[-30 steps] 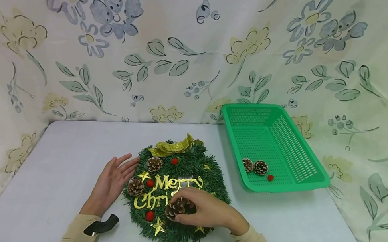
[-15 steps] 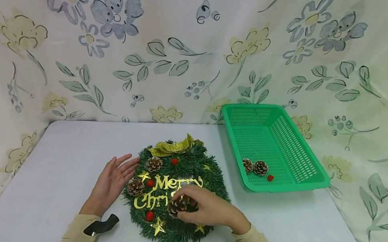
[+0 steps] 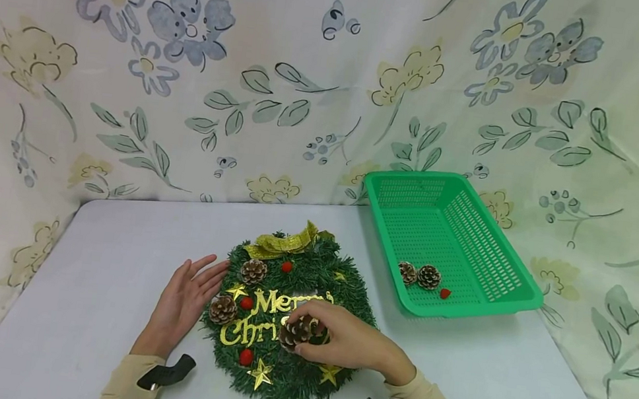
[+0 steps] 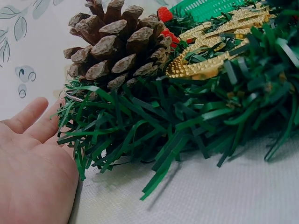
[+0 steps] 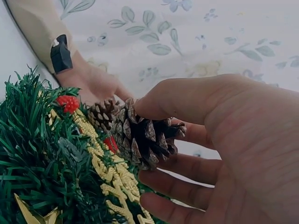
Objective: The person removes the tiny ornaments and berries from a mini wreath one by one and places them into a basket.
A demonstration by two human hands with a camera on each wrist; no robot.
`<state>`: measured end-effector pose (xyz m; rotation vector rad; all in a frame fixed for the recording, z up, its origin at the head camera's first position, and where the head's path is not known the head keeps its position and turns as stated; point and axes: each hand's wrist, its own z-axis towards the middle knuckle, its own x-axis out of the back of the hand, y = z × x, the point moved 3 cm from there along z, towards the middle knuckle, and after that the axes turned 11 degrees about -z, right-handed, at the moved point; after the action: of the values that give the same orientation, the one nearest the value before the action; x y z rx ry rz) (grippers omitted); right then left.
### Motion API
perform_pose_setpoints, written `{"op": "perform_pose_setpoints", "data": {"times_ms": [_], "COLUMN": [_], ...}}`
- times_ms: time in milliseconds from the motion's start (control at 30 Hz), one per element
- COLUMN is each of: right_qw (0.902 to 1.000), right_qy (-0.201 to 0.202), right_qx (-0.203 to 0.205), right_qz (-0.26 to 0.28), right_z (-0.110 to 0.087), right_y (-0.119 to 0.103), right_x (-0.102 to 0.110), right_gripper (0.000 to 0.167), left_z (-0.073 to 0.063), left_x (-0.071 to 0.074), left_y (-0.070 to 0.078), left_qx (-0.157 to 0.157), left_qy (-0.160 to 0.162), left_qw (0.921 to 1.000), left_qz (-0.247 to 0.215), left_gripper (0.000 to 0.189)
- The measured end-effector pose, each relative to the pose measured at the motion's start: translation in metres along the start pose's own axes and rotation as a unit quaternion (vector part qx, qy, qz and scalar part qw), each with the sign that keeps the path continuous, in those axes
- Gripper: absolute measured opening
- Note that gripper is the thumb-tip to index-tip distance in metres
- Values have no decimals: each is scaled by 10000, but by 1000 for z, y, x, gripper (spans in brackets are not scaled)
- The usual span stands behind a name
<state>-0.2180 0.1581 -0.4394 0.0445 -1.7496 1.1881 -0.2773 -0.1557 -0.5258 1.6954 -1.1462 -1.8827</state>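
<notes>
A green tinsel wreath (image 3: 296, 388) lies on the white table, bearing gold "Merry Chri..." lettering (image 3: 246, 333) whose end my right hand covers. My right hand (image 3: 348, 341) pinches a brown pine cone (image 5: 142, 135) between thumb and fingers, over the wreath's middle. Along the wreath's left edge, my left hand (image 3: 179, 305) rests palm up with straight fingers touching the greenery. Two pine cones sit on that left side; the lower pine cone (image 4: 119, 44) looms large in the left wrist view. Red berries (image 3: 246, 357), gold stars (image 3: 260, 374) and a gold ribbon (image 3: 284, 243) also decorate it.
To the right, a green plastic basket (image 3: 464, 307) stands tilted, with two pine cones (image 3: 428, 277) and a red berry (image 3: 445, 293) in its near left corner. Behind the table (image 3: 130, 229) hangs a flower-printed cloth (image 3: 278, 148).
My right hand has shifted slightly up and to the right with the pine cone, uncovering more of a gold star below it. The left hand keeps its place.
</notes>
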Motion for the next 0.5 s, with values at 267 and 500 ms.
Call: {"op": "perform_pose_setpoints", "data": {"times_ms": [267,500], "right_qw": [9994,9980], "right_qy": [251,544], "right_qx": [85,81], "right_qz": [-219,-299], "right_z": [-1,-4], "right_y": [-1,-1], "right_x": [5,14], "right_gripper": [35,35], "left_z": [0,0], "left_x": [-1,-1], "left_y": [0,0], "left_qx": [-16,-20], "left_qy": [-13,-57], "left_qw": [10000,10000], "left_qz": [-10,-3], "left_gripper": [73,72]}}
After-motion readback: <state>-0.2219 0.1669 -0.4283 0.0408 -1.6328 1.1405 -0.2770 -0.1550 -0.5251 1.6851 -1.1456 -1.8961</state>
